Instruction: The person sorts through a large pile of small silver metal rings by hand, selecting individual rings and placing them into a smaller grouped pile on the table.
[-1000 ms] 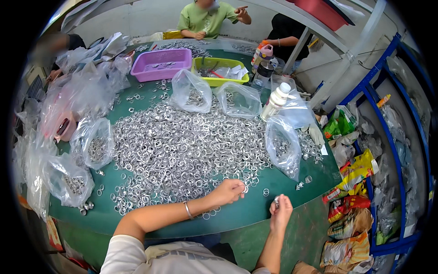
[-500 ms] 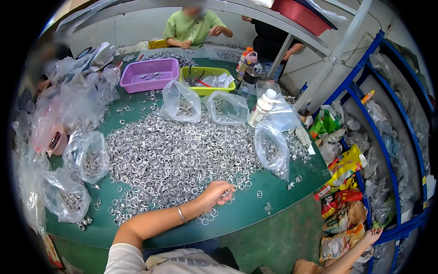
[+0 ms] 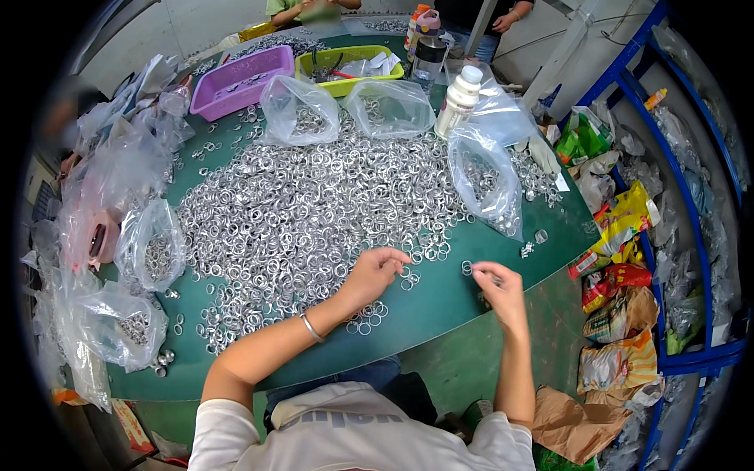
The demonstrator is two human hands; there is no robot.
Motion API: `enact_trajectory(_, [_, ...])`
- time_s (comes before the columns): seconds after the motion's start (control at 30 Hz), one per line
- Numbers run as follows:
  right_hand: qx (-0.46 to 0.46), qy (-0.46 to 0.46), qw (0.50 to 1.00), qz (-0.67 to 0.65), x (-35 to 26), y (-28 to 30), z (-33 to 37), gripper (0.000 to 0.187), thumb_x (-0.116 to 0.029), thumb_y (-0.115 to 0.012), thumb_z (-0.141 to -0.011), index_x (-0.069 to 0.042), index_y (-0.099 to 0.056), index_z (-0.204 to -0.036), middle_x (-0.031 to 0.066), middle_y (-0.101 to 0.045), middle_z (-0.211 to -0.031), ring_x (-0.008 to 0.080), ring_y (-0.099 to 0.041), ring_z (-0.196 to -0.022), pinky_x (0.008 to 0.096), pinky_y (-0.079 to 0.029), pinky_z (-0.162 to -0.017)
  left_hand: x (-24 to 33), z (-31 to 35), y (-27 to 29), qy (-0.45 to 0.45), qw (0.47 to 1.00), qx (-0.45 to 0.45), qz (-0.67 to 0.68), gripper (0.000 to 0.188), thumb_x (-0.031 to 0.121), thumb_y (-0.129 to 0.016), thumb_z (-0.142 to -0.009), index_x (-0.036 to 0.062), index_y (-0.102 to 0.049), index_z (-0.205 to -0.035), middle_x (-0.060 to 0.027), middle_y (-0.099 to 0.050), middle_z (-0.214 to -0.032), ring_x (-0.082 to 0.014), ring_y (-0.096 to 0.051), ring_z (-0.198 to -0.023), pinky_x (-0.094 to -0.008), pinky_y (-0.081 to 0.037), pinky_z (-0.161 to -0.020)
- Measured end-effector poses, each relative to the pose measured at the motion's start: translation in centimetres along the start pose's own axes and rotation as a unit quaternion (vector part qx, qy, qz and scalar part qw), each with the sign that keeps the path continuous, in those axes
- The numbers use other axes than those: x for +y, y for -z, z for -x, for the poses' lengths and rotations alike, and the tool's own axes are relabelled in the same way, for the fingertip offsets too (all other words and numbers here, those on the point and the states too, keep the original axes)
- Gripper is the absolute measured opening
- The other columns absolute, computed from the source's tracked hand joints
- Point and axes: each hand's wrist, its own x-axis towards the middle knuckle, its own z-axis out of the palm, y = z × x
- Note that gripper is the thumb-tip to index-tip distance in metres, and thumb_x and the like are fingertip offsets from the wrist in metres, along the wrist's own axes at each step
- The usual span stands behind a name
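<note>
A broad heap of silver metal rings [image 3: 298,204] covers the middle of the green table [image 3: 424,337]. At the heap's near right edge, my left hand [image 3: 377,276] has its fingers curled, with the index finger reaching further out than the rest. What lies inside the curl is hidden. My right hand [image 3: 501,294] hangs over the table's near edge with bent, closed fingers. Its fingertips come right beside a loose ring [image 3: 467,268] on the table. Something greyish shows under those fingers, too small to name.
Clear bags with rings stand around the heap, one [image 3: 487,184] at the right. A white bottle [image 3: 459,102], a purple basin [image 3: 243,82] and a yellow-green basket [image 3: 353,67] are behind. A blue rack [image 3: 699,259] and coloured sacks [image 3: 620,286] line the right side. Co-workers stand at the far side.
My right hand has come from the rack at the right to the table edge beside the loose ring. My left hand remains by the heap's near edge. The view has tilted downward.
</note>
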Motion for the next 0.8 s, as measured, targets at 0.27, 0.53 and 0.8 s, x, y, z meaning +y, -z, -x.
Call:
enact_trajectory(0.27, [0.072,0.158,0.907,0.382,-0.6,-6.9,-3.5,0.024,-0.021,-0.069,-0.076,-0.008,-0.064,-0.096,0.0121,-0.064,-0.078,0.0336,-0.061,-0.067,0.0428,-0.047,-0.058,-1.1,-1.0,0.4,-0.103,0.973,0.073,-0.191,0.016,0.005,-0.05,-0.089,0.0026,-0.061,-0.099,-0.0023,-0.056,-0.071,-0.0099,-0.051,-0.059,-0.0231,-0.042,-0.055])
enact_trajectory(0.53, [0.046,0.078,0.945,0.315,-0.9,-5.6,-1.9,0.018,-0.012,-0.068,-0.075,-0.009,-0.064,-0.092,0.0091,-0.06,-0.069,0.0299,-0.058,-0.061,0.0401,-0.045,-0.056,-1.1,-1.5,0.0,-0.269,0.872,0.121,-0.391,0.016,0.01,-0.059,-0.083,0.003,-0.063,-0.097,-0.0159,-0.062,-0.082,-0.0342,-0.061,-0.072,-0.0375,-0.05,-0.064])
enact_trajectory(0.8, [0.067,0.147,0.926,0.34,0.3,-6.9,-2.0,0.018,-0.014,-0.074,-0.071,-0.005,-0.061,-0.082,0.0076,-0.055,-0.061,0.026,-0.053,-0.053,0.037,-0.04,-0.05,0.0,-3.0,-2.2,-0.184,0.811,0.067,-0.551,0.019,0.019,-0.064,-0.079,0.0028,-0.062,-0.087,-0.0131,-0.062,-0.078,-0.0328,-0.062,-0.067,-0.0416,-0.049,-0.059])
